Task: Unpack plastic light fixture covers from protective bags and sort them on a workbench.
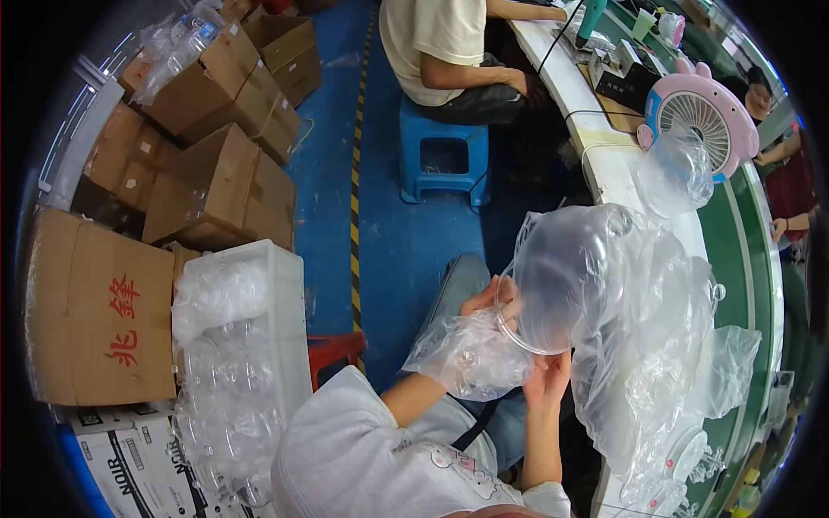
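A clear round plastic cover (563, 285) with a rolled rim is held up in front of me, tilted, beside the table edge. My left hand (485, 298) grips its left rim, the fingers partly seen through the clear plastic. A crumpled clear plastic bag (484, 356) hangs around my left wrist and forearm and hides part of that hand. At the lower rim, the fingers of my right hand (547, 380) are curled against the cover. Just to the right, a large heap of clear plastic bags (648, 345) covers the table edge, with clear plastic pieces among it.
A white bin (289, 302) of clear plastic parts stands at my left, by a red stool (337, 352) and several cardboard boxes (104, 311). Ahead, a person sits on a blue stool (445, 155). A pink fan (704, 116) stands on the white table beside a green conveyor belt (734, 259).
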Motion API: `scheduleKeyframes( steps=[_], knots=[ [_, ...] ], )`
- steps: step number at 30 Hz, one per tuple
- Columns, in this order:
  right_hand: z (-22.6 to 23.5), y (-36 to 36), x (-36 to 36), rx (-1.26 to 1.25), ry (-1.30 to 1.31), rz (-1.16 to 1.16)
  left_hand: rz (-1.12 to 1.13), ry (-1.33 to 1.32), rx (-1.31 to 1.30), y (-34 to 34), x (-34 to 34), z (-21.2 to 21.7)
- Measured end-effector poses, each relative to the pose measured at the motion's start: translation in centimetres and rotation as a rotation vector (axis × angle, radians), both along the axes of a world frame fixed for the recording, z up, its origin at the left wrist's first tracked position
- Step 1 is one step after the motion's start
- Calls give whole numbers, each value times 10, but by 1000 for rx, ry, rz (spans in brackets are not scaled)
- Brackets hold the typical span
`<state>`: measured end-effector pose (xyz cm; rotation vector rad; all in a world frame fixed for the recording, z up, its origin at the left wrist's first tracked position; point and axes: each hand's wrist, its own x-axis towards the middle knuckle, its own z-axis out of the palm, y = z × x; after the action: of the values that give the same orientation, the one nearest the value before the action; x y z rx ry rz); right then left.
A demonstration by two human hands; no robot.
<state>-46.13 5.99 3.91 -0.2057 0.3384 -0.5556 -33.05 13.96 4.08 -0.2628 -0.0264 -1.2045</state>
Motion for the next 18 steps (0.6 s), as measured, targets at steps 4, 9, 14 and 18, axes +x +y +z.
scheduleKeyframes(
  steps=[4,9,14,18],
  knots=[
    [-9,-12,-13,214,-98,124,44,-38,42,2,-2,-1],
    [-31,-26,-25,227,-167,259,157,-139,101,4,2,0],
    [-10,-33,-29,-46,100,156,176,-227,208,6,1,8],
    [7,-68,-65,-972,511,215,159,-359,395,17,1,25]
  ],
)
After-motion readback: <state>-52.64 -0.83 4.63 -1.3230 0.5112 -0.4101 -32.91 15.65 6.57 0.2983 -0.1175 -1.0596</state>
